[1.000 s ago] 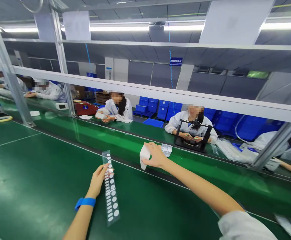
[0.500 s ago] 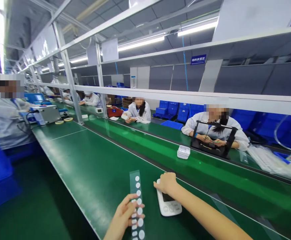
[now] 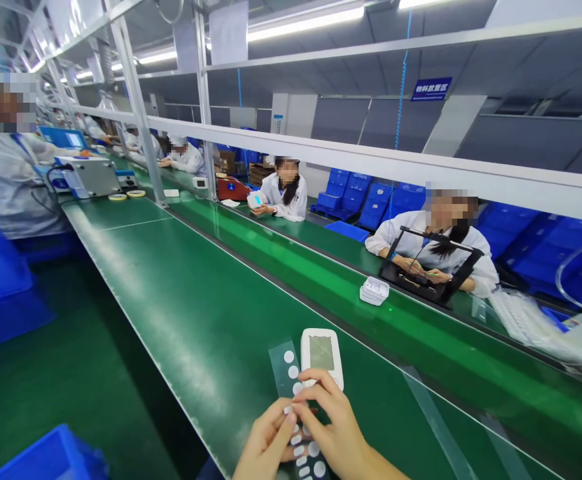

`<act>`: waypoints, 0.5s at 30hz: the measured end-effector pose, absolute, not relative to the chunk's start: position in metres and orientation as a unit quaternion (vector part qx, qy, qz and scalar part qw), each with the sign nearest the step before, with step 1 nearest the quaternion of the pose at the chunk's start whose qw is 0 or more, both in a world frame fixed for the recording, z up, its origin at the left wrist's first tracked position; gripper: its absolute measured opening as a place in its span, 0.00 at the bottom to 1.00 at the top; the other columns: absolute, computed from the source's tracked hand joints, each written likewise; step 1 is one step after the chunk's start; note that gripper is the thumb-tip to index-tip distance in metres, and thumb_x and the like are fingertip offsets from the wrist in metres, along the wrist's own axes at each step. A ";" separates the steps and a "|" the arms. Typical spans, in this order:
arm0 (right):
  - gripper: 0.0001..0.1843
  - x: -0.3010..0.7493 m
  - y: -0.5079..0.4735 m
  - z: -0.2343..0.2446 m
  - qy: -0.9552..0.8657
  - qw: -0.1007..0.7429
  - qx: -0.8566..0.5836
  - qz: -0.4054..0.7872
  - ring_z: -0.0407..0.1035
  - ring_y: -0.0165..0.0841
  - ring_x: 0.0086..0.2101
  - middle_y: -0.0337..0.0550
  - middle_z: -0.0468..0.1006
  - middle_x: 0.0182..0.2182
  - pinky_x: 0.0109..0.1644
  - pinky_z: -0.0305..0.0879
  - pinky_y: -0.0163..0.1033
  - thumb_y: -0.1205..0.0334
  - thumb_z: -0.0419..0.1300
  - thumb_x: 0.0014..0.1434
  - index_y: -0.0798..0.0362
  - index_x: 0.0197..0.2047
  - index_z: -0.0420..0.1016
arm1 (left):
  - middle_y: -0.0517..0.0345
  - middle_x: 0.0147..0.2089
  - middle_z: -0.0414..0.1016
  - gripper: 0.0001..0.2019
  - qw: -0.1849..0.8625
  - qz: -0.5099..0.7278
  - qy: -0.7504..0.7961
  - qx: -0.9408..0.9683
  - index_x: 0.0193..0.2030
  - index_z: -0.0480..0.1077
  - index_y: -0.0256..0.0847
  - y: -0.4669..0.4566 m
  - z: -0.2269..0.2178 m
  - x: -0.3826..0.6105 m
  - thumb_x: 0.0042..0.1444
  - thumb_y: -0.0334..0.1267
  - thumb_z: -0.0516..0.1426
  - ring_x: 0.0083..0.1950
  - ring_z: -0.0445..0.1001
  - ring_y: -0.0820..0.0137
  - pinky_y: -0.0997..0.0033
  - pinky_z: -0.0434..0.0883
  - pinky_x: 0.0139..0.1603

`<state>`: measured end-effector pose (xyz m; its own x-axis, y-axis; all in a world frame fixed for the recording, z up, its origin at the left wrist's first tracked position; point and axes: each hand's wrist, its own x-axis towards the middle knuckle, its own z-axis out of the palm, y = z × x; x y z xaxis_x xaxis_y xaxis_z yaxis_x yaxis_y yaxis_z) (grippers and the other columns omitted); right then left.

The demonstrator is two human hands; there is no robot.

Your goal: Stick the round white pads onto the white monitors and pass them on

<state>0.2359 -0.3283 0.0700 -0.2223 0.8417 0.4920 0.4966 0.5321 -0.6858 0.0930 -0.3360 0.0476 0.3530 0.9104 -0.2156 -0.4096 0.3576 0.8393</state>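
A clear strip of round white stickers (image 3: 287, 368) lies on the green bench top (image 3: 195, 313), and my left hand (image 3: 265, 447) holds its near end. My right hand (image 3: 333, 430) rests over the strip, its fingertips on the stickers beside the left thumb. Just beyond my fingers a white handheld device with a grey screen (image 3: 321, 355) lies flat, screen up, released. Whether the right fingers pinch a sticker is hidden.
A stack of white device parts (image 3: 374, 291) sits on the far belt. A black fixture (image 3: 428, 273) stands before a seated person opposite. Blue bins (image 3: 45, 460) sit at my lower left. Tape rolls (image 3: 117, 197) and a machine (image 3: 91, 177) are far left.
My right hand let go of the white device, which now lies screen up on the bench. That hand has come back onto the sticker strip next to my left hand.
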 end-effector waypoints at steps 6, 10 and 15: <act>0.07 0.241 -0.330 0.065 -0.806 0.422 -0.403 0.099 0.71 0.39 0.47 0.48 0.72 0.50 0.48 0.71 0.43 0.65 0.56 0.63 0.47 0.40 0.76 | 0.47 0.38 0.81 0.24 0.755 0.474 0.344 0.296 0.41 0.78 0.39 -0.348 0.040 0.093 0.41 0.54 0.69 0.44 0.79 0.56 0.60 0.72 0.51; 0.08 0.244 -0.334 0.065 -0.824 0.399 -0.392 0.093 0.70 0.39 0.48 0.49 0.73 0.49 0.49 0.72 0.45 0.66 0.55 0.64 0.47 0.42 0.75 | 0.46 0.38 0.81 0.24 0.743 0.488 0.346 0.300 0.40 0.79 0.38 -0.351 0.035 0.097 0.42 0.54 0.68 0.45 0.78 0.55 0.59 0.72 0.50; 0.07 0.239 -0.338 0.056 -0.820 0.399 -0.398 0.098 0.70 0.38 0.46 0.49 0.73 0.47 0.47 0.72 0.44 0.68 0.53 0.65 0.50 0.41 0.71 | 0.49 0.42 0.81 0.22 0.731 0.476 0.358 0.332 0.43 0.79 0.41 -0.352 0.024 0.099 0.45 0.53 0.67 0.47 0.77 0.56 0.61 0.71 0.52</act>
<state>0.2386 -0.3378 0.0560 -0.3654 0.7311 0.5762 0.5753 0.6640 -0.4777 0.0986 -0.3518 0.0239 0.2902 0.9342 -0.2075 -0.4594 0.3263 0.8261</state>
